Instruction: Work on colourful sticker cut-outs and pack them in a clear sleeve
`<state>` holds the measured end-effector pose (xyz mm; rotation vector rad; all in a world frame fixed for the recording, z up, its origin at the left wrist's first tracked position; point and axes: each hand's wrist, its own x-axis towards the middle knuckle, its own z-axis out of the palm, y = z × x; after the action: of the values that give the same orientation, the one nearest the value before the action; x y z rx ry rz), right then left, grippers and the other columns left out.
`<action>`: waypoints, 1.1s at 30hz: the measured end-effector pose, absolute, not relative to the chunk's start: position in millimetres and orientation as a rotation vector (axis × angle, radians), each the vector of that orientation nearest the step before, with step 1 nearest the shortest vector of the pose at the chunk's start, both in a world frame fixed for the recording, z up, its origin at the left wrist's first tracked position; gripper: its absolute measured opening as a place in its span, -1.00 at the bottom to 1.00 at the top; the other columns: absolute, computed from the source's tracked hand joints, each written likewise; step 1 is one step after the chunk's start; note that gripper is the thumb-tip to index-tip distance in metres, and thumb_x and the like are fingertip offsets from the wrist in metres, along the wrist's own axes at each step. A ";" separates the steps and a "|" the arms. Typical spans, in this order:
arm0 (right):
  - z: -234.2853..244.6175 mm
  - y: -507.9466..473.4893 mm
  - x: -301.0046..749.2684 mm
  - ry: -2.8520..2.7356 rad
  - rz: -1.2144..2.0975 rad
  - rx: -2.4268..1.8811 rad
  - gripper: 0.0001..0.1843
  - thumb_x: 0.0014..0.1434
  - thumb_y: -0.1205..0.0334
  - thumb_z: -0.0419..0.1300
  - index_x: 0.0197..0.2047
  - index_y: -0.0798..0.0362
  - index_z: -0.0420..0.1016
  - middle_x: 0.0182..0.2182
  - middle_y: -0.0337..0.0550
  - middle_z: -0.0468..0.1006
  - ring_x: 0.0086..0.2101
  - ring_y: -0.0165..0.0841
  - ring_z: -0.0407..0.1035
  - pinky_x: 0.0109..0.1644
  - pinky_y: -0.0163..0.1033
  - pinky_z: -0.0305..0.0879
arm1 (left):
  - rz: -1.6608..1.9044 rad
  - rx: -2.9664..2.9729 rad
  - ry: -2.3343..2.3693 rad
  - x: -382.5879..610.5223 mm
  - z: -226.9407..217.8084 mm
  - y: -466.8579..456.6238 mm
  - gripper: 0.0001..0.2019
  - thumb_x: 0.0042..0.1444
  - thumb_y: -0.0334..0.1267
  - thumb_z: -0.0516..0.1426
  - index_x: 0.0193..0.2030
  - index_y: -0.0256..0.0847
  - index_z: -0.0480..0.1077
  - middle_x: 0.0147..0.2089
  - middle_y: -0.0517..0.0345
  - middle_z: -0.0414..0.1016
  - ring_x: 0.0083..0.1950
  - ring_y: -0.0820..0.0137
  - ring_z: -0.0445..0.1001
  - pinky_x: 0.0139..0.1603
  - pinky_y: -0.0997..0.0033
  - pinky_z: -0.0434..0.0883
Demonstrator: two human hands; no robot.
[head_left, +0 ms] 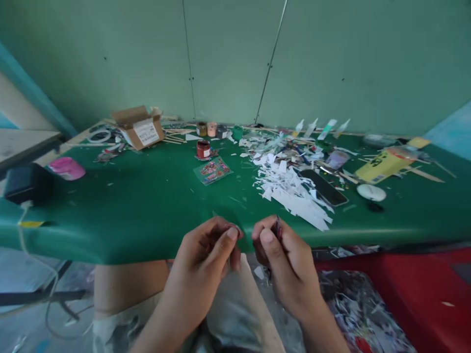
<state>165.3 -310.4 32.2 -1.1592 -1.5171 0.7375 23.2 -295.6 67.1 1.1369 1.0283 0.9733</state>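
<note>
My left hand (211,252) is raised just off the front edge of the green-covered table (147,206), thumb pressed to the curled fingers on a small dark reddish piece (238,231). A few centimetres to its right, my right hand (283,257) pinches another small dark piece (277,228) between thumb and forefinger. What these two pieces are I cannot make out, since the fingers cover most of them. Beyond the hands lies a clear plastic packet (213,170) with red and pink bits. An open jar of dark red paint (203,148) stands right behind it.
White paper scraps (290,189) heap at centre right beside a dark phone (324,187). A cardboard box (142,128) and pink item (67,168) sit left; several paint jars (222,131) stand at the back. A yellow carton (382,164) and white mouse (371,192) are right.
</note>
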 end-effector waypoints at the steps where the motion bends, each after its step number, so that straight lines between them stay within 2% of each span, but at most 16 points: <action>1: 35.4 -318.8 165.3 -1.543 0.693 -1.150 -0.74 0.37 0.14 -0.10 -0.29 0.02 0.31 -0.56 -0.35 0.26 -0.59 -0.48 0.18 -0.51 -0.36 0.11 | 0.993 1.138 1.029 25.1 72.6 -305.6 -0.78 0.14 -0.16 0.12 -0.45 -0.23 0.31 -0.64 0.31 0.32 -0.70 0.66 0.04 -0.70 0.63 -0.05; 9: 69.3 -376.8 167.1 -1.746 0.347 -1.107 -0.83 0.30 0.29 -0.06 -0.27 0.03 0.34 -0.57 -0.30 0.44 -0.56 -0.46 0.34 -0.48 -0.36 0.19 | 1.084 1.196 0.964 36.0 108.9 -370.9 -0.77 0.08 -0.17 0.18 -0.50 -0.24 0.33 -0.64 0.29 0.29 -0.65 0.62 0.09 -0.70 0.60 -0.01; 12: 73.6 -388.0 169.7 -1.761 0.231 -1.107 -0.80 0.23 0.37 -0.05 -0.19 0.04 0.38 -0.52 -0.26 0.52 -0.55 -0.44 0.40 -0.47 -0.35 0.22 | 1.099 1.179 0.950 39.5 113.9 -382.9 -0.76 0.06 -0.14 0.20 -0.49 -0.23 0.34 -0.65 0.30 0.29 -0.66 0.62 0.08 -0.69 0.61 0.00; 15: 75.7 -394.4 170.9 -1.759 0.180 -1.082 -0.76 0.19 0.40 -0.05 -0.19 0.04 0.41 -0.53 -0.25 0.53 -0.55 -0.42 0.42 -0.47 -0.34 0.23 | 1.102 1.174 0.934 42.9 116.5 -390.9 -0.74 0.01 -0.11 0.24 -0.51 -0.22 0.33 -0.68 0.30 0.28 -0.67 0.61 0.09 -0.68 0.60 0.03; 20: 79.9 -401.6 169.3 -1.756 0.143 -1.080 -0.73 0.18 0.40 -0.07 -0.23 0.06 0.44 -0.54 -0.21 0.55 -0.56 -0.39 0.45 -0.50 -0.34 0.24 | 1.107 1.097 0.949 44.6 116.6 -401.4 -0.75 -0.05 -0.06 0.28 -0.44 -0.19 0.42 -0.65 0.27 0.29 -0.58 0.53 0.23 -0.59 0.57 0.19; 26: 78.8 -404.1 166.4 -1.743 0.094 -1.083 -0.69 0.19 0.40 -0.10 -0.21 0.08 0.46 -0.57 -0.22 0.55 -0.58 -0.38 0.45 -0.52 -0.35 0.26 | 1.096 1.160 0.933 45.7 118.0 -405.8 -0.75 0.00 -0.09 0.25 -0.54 -0.20 0.40 -0.67 0.25 0.25 -0.60 0.52 0.18 -0.59 0.52 0.21; 30: 73.3 -402.0 165.7 -1.727 0.018 -1.135 -0.73 0.21 0.38 -0.09 -0.27 0.07 0.44 -0.59 -0.22 0.55 -0.63 -0.37 0.45 -0.55 -0.34 0.26 | 1.076 1.152 0.921 49.5 115.5 -403.4 -0.79 0.01 -0.15 0.24 -0.50 -0.22 0.40 -0.65 0.27 0.23 -0.59 0.54 0.17 -0.59 0.53 0.13; 33: 69.1 -401.1 166.1 -1.697 -0.029 -1.179 -0.76 0.22 0.37 -0.08 -0.30 0.05 0.41 -0.55 -0.20 0.59 -0.59 -0.34 0.50 -0.54 -0.33 0.28 | 1.015 1.168 0.883 53.0 113.1 -399.8 -0.77 0.00 -0.16 0.22 -0.53 -0.23 0.35 -0.68 0.32 0.16 -0.63 0.57 0.10 -0.63 0.54 0.03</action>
<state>166.1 -401.1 69.1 -1.1790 -1.6975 -0.0286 53.0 -399.8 113.1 1.1685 0.8831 1.0147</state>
